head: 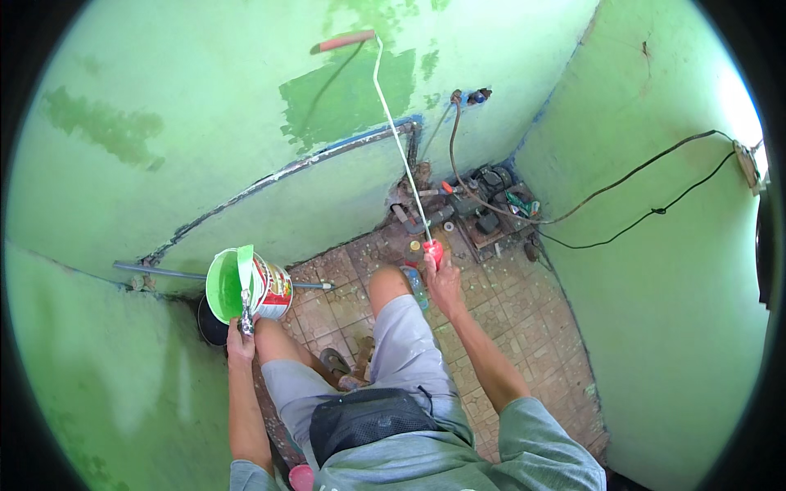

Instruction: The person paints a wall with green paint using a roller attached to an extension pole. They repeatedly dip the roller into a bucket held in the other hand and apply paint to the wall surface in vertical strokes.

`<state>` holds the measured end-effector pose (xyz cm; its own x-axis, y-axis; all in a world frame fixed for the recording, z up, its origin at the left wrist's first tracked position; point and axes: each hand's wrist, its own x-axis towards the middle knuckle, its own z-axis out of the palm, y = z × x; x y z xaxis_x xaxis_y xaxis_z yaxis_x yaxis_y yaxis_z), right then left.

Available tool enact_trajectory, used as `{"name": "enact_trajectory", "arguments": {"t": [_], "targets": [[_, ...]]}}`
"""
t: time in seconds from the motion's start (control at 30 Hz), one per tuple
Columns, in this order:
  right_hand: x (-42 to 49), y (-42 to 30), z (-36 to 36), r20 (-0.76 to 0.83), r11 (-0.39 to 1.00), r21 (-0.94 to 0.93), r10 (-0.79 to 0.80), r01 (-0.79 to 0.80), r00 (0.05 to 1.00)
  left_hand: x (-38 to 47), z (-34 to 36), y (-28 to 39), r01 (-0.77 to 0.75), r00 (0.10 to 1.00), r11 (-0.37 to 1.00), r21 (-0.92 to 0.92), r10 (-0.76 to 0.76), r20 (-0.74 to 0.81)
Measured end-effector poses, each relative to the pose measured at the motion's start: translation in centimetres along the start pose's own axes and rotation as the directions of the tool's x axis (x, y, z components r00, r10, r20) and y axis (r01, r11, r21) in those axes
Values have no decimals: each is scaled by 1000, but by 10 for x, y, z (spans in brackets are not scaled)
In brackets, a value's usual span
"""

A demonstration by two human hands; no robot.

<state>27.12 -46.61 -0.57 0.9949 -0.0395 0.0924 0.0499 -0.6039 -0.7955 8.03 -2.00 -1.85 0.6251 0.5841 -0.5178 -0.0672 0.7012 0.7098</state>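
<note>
My right hand grips the red handle of a long-shafted paint roller. Its narrow pink sleeve is up by the green wall, above a darker green painted patch; contact with the wall cannot be made out. In my left hand is a flat paint-coated tool, its spattered handle upright and its green-smeared blade over a paint bucket. Green paint coats the inside of the bucket, which is tilted by my left knee. Whether my left fingers also hold the bucket's rim is hidden.
A water pump with pipes sits in the corner. A brown hose and a knotted black cable cross the right wall. On the tiled floor lie a plastic bottle and a grey pipe.
</note>
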Motion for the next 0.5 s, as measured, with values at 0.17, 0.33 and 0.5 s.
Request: {"name": "enact_trajectory", "arguments": {"t": [0.17, 0.33, 0.5], "targets": [[-6, 9, 19, 10, 998, -61, 4, -3, 1000, 1, 0, 0, -19, 1000, 1000, -22, 19, 8], [-35, 39, 20, 50, 991, -101, 89, -84, 995, 6, -7, -1, -28, 1000, 999, 17, 28, 7], [-14, 18, 12, 73, 991, -120, 70, -61, 995, 4, -7, 4, 12, 1000, 1000, 22, -12, -15]]}}
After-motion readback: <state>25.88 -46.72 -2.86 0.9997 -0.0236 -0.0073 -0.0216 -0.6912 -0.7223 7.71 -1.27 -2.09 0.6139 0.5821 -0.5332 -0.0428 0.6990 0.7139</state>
